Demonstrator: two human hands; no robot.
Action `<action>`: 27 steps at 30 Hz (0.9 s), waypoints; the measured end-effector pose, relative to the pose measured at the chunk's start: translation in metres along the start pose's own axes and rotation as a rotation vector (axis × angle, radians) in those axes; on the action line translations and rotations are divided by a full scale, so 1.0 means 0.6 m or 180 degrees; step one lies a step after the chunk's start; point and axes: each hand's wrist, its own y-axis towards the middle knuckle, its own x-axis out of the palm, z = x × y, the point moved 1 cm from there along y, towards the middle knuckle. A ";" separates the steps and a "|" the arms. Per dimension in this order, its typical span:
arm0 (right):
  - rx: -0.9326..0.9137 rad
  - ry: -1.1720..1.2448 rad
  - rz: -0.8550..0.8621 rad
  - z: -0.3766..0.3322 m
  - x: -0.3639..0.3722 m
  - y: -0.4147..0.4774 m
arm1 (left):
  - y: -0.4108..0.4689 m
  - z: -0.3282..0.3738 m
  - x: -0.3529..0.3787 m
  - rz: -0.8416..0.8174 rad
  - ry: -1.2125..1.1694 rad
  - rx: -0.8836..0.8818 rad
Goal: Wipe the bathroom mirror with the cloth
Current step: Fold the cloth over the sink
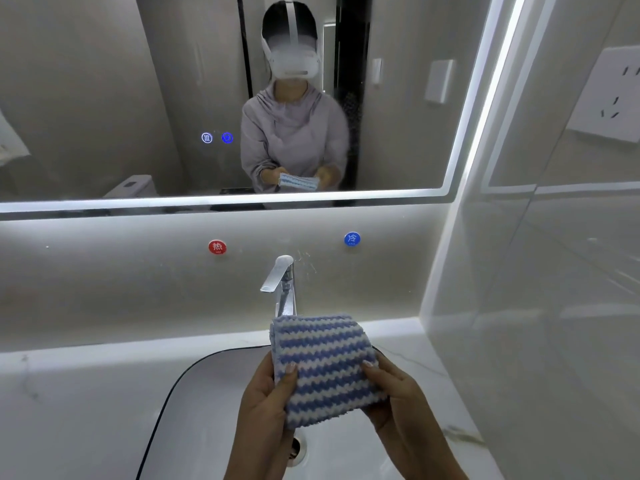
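Both hands hold the folded cloth (323, 368) over the sink (194, 410). The left hand (266, 407) and right hand (398, 403) pinch its sides. The mirror (104, 98) is up ahead, well above the cloth.

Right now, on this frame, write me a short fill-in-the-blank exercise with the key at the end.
The folded cloth is striped blue and ____. The left hand and the right hand hold it above the ____. The red sticker under the mirror sits to the ____ of the faucet.
Missing words: white; sink; left.
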 end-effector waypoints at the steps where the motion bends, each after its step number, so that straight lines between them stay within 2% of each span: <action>1: 0.0089 0.0076 -0.0078 -0.001 -0.003 0.000 | 0.000 0.001 -0.003 -0.0016 0.0005 -0.0021; 6: 0.0228 0.0169 -0.0200 0.005 -0.005 0.000 | 0.000 0.004 -0.016 -0.0074 0.0086 -0.0100; 14: -0.0197 -0.0545 0.0268 0.015 0.016 0.011 | 0.007 0.010 -0.028 -0.0258 0.0334 -0.0043; 27: -0.0547 -0.1015 0.0301 -0.016 -0.021 0.021 | 0.016 -0.013 0.014 -0.0106 0.0406 0.0104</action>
